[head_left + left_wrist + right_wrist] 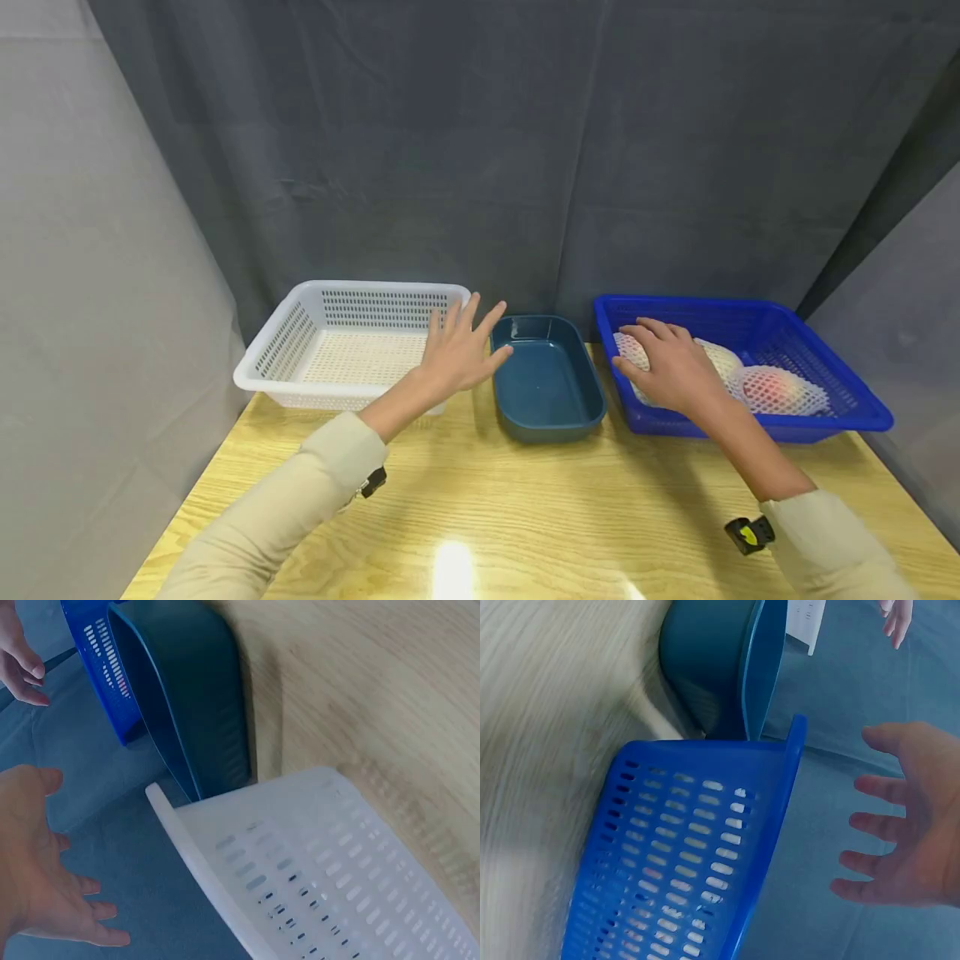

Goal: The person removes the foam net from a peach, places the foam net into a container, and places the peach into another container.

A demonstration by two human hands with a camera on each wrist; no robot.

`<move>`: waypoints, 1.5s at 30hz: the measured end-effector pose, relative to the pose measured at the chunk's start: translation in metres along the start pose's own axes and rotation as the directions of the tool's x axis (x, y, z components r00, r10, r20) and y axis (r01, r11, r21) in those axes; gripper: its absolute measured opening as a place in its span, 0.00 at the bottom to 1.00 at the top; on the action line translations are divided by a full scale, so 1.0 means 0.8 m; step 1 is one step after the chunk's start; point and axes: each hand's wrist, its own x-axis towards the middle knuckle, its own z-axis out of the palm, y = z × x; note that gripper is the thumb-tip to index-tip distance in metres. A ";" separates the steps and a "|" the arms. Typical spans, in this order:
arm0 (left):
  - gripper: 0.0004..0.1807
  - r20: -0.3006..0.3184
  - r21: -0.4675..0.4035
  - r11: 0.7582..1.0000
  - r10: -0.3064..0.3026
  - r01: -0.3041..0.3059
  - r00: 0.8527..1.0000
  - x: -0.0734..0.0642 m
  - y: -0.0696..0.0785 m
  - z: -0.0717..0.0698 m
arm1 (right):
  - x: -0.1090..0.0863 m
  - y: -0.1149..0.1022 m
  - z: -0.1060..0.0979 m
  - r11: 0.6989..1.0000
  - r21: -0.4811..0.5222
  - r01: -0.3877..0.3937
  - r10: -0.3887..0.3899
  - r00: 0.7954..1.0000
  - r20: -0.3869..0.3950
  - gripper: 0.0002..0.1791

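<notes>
1. Lying lengthwise from left to right in the blue basket [855,410], the rightmost netted fruit [776,390] sits with its long axis roughly along that basket's front rim.
2. At least two more netted pieces [720,362] are partly hidden by the right hand [671,362], so their direction cannot be told.
3. That hand is above the blue basket's left part, fingers spread wide, gripping nothing.
4. The left hand [462,350], also wide with fingers fanned, is over the right end of the white basket [315,388], whose slotted floor shows.
5. Between both baskets, a teal tray [551,429] runs front to back.
6. White foam mesh wraps the rightmost fruit, pale yellow with a red blush.
</notes>
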 end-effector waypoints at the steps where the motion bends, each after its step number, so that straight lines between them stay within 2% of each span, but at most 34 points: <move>1: 0.40 0.004 -0.001 1.000 0.004 -0.004 1.000 -0.001 0.002 0.001 | -0.001 0.001 -0.001 1.000 0.007 0.003 -0.003 1.000 0.003 0.31; 5: 0.39 0.009 -0.023 0.999 0.028 -0.028 1.000 -0.004 0.008 0.004 | -0.008 0.007 -0.003 0.999 0.031 0.010 -0.011 1.000 0.020 0.30; 11: 0.38 -0.007 -0.023 0.994 0.110 -0.110 0.994 -0.007 0.021 0.012 | -0.015 0.018 -0.001 0.999 0.041 0.001 -0.003 0.999 0.049 0.29; 21: 0.35 -0.021 -0.034 0.966 0.257 -0.258 0.966 -0.009 0.056 0.027 | -0.022 0.038 0.001 0.997 0.076 0.000 -0.007 0.996 0.094 0.30; 27: 0.34 -0.036 -0.036 0.953 0.299 -0.300 0.954 -0.005 0.073 0.034 | -0.026 0.051 0.004 0.995 0.103 -0.010 -0.001 0.994 0.110 0.29; 35: 0.33 -0.049 -0.051 0.938 0.340 -0.342 0.939 0.000 0.095 0.038 | -0.029 0.070 0.008 0.990 0.135 0.030 -0.043 0.994 0.096 0.28; 39: 0.32 -0.055 -0.067 0.929 0.361 -0.365 0.931 0.002 0.104 0.040 | -0.028 0.078 0.010 0.988 0.153 0.027 -0.042 0.994 0.098 0.27; 45: 0.31 -0.064 -0.045 0.914 0.400 -0.403 0.914 0.004 0.119 0.049 | -0.030 0.081 0.010 0.984 0.177 0.005 -0.030 0.990 0.134 0.29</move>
